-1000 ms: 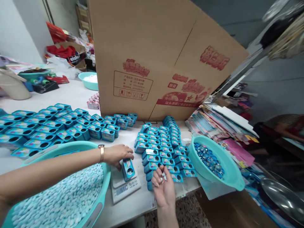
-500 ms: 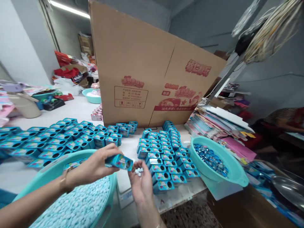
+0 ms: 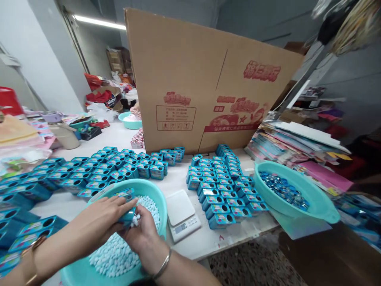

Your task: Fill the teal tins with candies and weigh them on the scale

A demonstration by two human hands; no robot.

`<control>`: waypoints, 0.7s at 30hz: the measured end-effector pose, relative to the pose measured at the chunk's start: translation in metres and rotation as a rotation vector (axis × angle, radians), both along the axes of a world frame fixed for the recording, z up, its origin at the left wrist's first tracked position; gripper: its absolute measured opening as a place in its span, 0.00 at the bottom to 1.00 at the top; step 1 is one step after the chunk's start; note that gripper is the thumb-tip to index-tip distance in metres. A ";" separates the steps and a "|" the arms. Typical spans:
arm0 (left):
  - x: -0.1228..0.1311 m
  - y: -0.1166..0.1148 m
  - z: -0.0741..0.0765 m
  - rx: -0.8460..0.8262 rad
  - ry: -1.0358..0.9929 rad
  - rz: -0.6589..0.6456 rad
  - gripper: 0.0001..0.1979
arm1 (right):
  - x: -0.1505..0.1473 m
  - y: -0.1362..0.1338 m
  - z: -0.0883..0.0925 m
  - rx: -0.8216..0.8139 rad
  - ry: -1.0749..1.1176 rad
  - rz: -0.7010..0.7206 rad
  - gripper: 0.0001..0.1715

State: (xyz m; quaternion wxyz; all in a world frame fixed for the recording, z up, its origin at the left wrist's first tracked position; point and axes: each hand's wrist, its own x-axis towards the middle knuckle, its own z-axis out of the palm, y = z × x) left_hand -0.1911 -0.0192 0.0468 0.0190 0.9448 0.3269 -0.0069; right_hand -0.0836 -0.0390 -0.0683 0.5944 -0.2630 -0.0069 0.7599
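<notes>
My left hand [image 3: 102,218] grips a small blue printed box [image 3: 127,216], tilted above a turquoise basin [image 3: 162,198]. My right hand [image 3: 145,232] is cupped at the end of that box, with a few pale candies [image 3: 136,219] between fingers and thumb. Pale blue candies [image 3: 114,256] fill much of the basin below. Another blue box [image 3: 126,193] lies in the basin just behind my left hand, partly covered by it. Parts of my left fingers and the held box are hidden.
A small white scale [image 3: 181,210] sits right of the basin. Rows of blue boxes [image 3: 220,198] stand beside it, with more boxes [image 3: 99,174] at left. A basin of shiny blue lids [image 3: 282,190] is at right. A large carton [image 3: 193,79] rises behind.
Both hands have moved left with the box and candies, from beside the basin to over it. The scale has come into full view. My view has shifted left.
</notes>
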 end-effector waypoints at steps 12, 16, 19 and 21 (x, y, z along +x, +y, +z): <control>0.000 -0.002 0.010 0.059 -0.047 0.040 0.26 | 0.001 -0.003 0.017 -0.183 0.301 -0.019 0.05; 0.000 0.000 0.007 0.047 -0.053 0.007 0.26 | 0.001 -0.001 0.014 -0.147 0.295 -0.020 0.06; -0.002 0.000 0.001 0.025 -0.067 0.000 0.27 | 0.002 0.001 0.010 -0.109 0.278 -0.015 0.08; -0.003 0.000 -0.004 0.017 -0.081 0.017 0.27 | 0.005 0.002 0.008 -0.115 0.266 -0.058 0.05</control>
